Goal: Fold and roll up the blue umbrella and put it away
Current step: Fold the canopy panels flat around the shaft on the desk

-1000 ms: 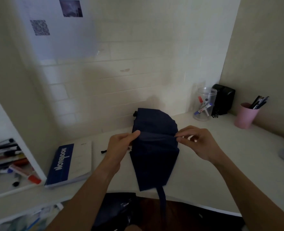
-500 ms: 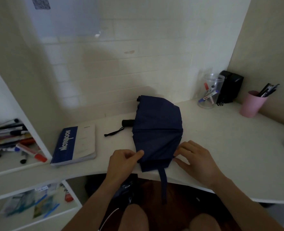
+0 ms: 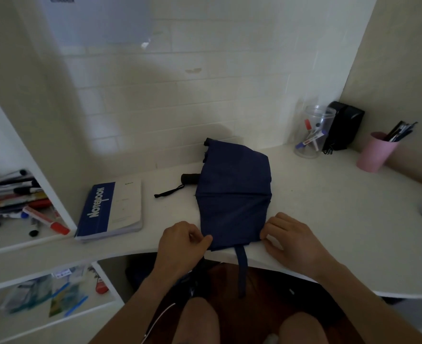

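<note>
Canopy came down. 1 s back I had the blue umbrella (image 3: 233, 194) lifted off the desk (image 3: 329, 214), pinched mid-panel on both sides. At this moment it lay flat on the desk, spread between my 2 hands, near edge at the desk lip just ahead of my knuckles. My read: pleats squared, flattening step about done, rolling not started.

Closure strap (image 3: 241, 269) hung off the near edge, between and below my hands, so it was free for the wrap later. Handle (image 3: 190, 178) poked out beyond my left hand, wrist loop trailing left.

Left hand (image 3: 180, 244) was mostly curled, thumb and forefinger pinching the near left corner of the fabric. Right hand (image 3: 289, 240) was palm-down, loosely curled, fingertips (image 3: 267, 232) touching the near right corner. Couldn't tell if it pinched or just pressed.

Both forearms came in low from the near side.
</note>
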A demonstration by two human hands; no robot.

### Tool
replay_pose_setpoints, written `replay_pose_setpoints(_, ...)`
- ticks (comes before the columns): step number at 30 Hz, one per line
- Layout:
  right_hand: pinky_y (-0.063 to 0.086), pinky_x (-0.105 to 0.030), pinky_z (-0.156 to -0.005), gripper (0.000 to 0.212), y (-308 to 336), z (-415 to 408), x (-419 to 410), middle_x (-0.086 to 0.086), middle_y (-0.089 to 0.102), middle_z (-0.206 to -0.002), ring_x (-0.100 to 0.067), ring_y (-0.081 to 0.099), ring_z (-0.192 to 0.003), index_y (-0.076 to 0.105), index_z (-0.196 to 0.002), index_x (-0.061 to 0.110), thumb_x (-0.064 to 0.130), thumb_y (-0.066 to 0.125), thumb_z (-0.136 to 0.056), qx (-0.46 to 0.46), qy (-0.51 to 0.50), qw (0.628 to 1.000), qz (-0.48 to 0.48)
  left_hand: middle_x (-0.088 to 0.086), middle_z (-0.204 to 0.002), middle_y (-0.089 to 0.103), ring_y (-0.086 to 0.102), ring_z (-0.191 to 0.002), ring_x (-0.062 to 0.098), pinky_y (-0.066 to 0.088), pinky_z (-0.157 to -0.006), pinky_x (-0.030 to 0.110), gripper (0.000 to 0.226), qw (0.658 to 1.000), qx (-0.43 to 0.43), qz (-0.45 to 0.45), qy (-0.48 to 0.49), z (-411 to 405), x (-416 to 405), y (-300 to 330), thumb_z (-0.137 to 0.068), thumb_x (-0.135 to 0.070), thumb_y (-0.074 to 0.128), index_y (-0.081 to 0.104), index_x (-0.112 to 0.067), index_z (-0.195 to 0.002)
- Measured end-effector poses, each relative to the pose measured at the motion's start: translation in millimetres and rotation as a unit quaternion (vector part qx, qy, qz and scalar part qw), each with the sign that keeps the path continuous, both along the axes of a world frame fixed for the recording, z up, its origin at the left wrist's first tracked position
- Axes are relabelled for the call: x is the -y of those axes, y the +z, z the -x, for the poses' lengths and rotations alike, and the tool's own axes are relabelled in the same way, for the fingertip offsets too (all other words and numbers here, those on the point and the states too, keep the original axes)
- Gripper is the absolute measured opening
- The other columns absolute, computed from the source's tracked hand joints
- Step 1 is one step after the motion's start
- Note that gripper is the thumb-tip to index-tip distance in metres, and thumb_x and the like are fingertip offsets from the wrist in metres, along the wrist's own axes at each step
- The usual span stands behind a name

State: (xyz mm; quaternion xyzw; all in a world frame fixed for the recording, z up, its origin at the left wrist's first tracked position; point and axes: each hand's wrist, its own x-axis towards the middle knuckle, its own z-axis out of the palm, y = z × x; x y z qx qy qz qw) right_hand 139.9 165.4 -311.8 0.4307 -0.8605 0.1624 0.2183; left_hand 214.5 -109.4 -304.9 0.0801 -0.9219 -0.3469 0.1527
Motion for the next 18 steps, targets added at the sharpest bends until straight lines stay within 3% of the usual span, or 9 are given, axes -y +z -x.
replay_pose_setpoints(3,0.049,-0.026,-0.067,0.012,7.5,-1.4,-3.3,0.01,0.062,-0.092,-0.01,0.055,-0.083,0.068,-0.087,0.023,0.012,0.071,-0.083,0.042,-0.002,0.999,-0.019,-0.006,-0.079,0.055,0.052,-0.077,0.008,0.038,-0.069,0.021,0.028,0.996,-0.003,0.089,-0.023,-0.2,1.5,-6.0,-0.081,-0.039,0.078,0.065,-0.019,-0.067)
replay_pose_setpoints(7,0.05,-0.023,-0.073,0.008,16.1,-2.5,-4.1,0.014,0.057,-0.103,-0.006,0.053,-0.09,0.065,-0.089,0.029,0.021,0.065,-0.085,0.077,-0.003,0.996,-0.049,-0.009,-0.087,0.047,0.046,-0.084,0.007,0.038,-0.069,0.018,0.031,0.992,-0.04,0.11,-0.051,1.7,5.0,-5.2,-0.078,-0.042,0.077,0.053,-0.024,-0.08)
replay_pose_setpoints(10,0.05,-0.022,-0.072,0.005,21.6,0.3,-1.7,0.018,0.055,-0.103,0.0,0.05,-0.087,0.062,-0.085,0.033,0.028,0.061,-0.083,0.099,-0.012,0.991,-0.086,-0.006,-0.111,0.054,0.049,-0.105,0.008,0.04,-0.091,0.015,0.014,0.979,-0.14,0.089,-0.12,17.3,4.1,10.4,-0.093,-0.033,0.066,0.063,-0.024,-0.104)
replay_pose_setpoints(11,0.051,-0.023,-0.071,0.004,22.9,1.4,-0.7,0.018,0.056,-0.1,-0.001,0.05,-0.085,0.062,-0.084,0.033,0.03,0.06,-0.082,0.108,-0.014,0.989,-0.096,-0.004,-0.123,0.054,0.049,-0.116,0.01,0.038,-0.101,0.017,0.02,0.971,-0.14,0.109,-0.163,25.3,3.0,14.8,-0.099,-0.031,0.059,0.065,-0.024,-0.117)
replay_pose_setpoints(14,0.054,-0.029,-0.07,0.01,28.0,1.2,6.1,0.014,0.06,-0.093,-0.005,0.055,-0.082,0.065,-0.081,0.029,0.036,0.057,-0.082,0.114,-0.028,0.991,-0.068,0.001,-0.156,0.042,0.034,-0.144,0.018,0.023,-0.121,0.025,0.042,0.938,-0.069,0.208,-0.27,47.8,2.3,10.3,-0.106,-0.037,0.044,0.052,-0.024,-0.145)
replay_pose_setpoints(18,0.048,-0.02,-0.076,0.012,29.7,-0.6,22.0,0.011,0.062,-0.098,-0.007,0.057,-0.087,0.069,-0.096,0.023,0.031,0.059,-0.095,0.072,-0.054,0.995,0.052,0.0,-0.166,0.027,0.021,-0.153,0.019,0.026,-0.124,0.041,0.063,0.915,-0.001,0.281,-0.289,59.1,5.3,-6.3,-0.101,-0.059,0.032,0.026,-0.032,-0.158)
